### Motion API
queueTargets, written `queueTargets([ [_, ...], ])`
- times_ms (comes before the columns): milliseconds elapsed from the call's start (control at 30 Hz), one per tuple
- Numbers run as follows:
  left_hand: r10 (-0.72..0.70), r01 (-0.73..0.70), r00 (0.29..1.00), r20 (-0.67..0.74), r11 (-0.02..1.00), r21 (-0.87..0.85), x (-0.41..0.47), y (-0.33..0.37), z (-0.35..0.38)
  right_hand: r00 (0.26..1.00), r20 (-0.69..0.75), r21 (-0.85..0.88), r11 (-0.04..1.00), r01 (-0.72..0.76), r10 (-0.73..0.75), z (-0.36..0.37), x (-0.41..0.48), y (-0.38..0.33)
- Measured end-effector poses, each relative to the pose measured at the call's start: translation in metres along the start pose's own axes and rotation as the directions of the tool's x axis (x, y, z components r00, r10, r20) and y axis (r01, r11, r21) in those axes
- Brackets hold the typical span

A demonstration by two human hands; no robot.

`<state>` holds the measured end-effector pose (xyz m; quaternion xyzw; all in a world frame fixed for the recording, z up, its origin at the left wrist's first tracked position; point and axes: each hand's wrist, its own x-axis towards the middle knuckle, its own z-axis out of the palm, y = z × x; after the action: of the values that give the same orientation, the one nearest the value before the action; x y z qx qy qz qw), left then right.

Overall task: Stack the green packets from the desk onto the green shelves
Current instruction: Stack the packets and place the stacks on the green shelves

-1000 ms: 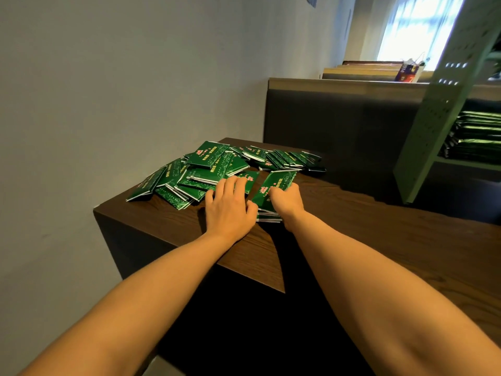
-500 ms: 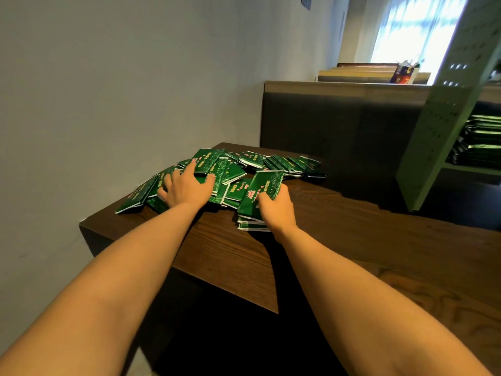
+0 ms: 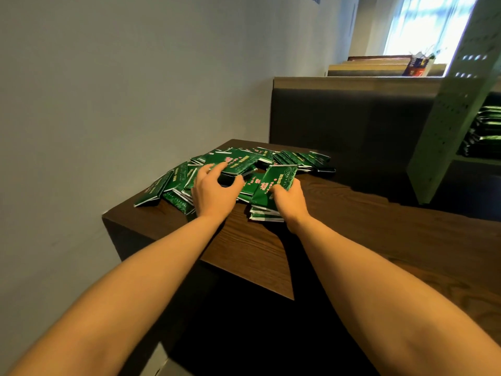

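Observation:
Several green packets (image 3: 301,158) lie in a loose heap on the far left end of the dark wooden desk (image 3: 379,226). My left hand (image 3: 212,192) is over the heap, its thumb and fingers curled round a green packet (image 3: 238,165) lifted at a tilt. My right hand (image 3: 288,203) grips a small stack of packets (image 3: 267,210) at the heap's near edge, with the top one tilted up. The green shelves (image 3: 444,137) stand at the right, with stacked green packets (image 3: 488,131) on one level.
A grey wall runs along the left of the desk. A dark padded seat back (image 3: 352,123) rises behind the heap. Bare desk top stretches right toward the shelves. A bright window (image 3: 425,25) and some boxes are far behind.
My left hand moved right from the heap's left part and lifted a packet. My right hand kept its grip on the small stack.

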<state>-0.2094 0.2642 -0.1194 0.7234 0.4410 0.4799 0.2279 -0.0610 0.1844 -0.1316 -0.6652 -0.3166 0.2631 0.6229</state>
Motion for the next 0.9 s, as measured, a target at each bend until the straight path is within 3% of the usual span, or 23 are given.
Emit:
queueTargets([
  [100,0.006,0.000,0.996,0.084,0.998,-0.063,-0.023,0.009,0.007,0.993,-0.025,0.106,0.988,-0.111,0.115,-0.002,-0.004,-0.010],
  [167,0.015,-0.007,0.990,0.138,0.998,-0.061,-0.037,0.011,0.013,0.974,0.033,0.226,0.947,-0.228,0.226,-0.003,-0.003,-0.009],
  [233,0.024,-0.013,0.982,0.189,0.998,-0.062,-0.049,0.013,0.018,0.971,0.079,0.301,0.924,-0.237,0.224,-0.004,0.023,0.014],
  [433,0.147,-0.145,0.938,0.313,0.989,-0.029,-0.057,0.014,0.018,0.982,0.030,0.156,0.969,-0.189,0.187,-0.011,-0.013,-0.010],
  [567,0.130,-0.133,0.978,0.160,0.991,0.008,-0.052,0.016,0.018,0.988,0.013,0.110,0.982,-0.152,0.151,-0.011,-0.006,-0.004],
  [700,0.127,-0.109,0.990,-0.057,0.962,0.249,-0.029,-0.001,0.015,0.997,0.007,0.051,0.996,-0.072,0.072,-0.011,-0.004,-0.001],
  [900,-0.063,0.046,0.998,0.028,0.908,0.416,-0.011,-0.024,0.014,0.999,0.030,0.005,1.000,-0.017,0.017,-0.012,0.001,0.006],
])
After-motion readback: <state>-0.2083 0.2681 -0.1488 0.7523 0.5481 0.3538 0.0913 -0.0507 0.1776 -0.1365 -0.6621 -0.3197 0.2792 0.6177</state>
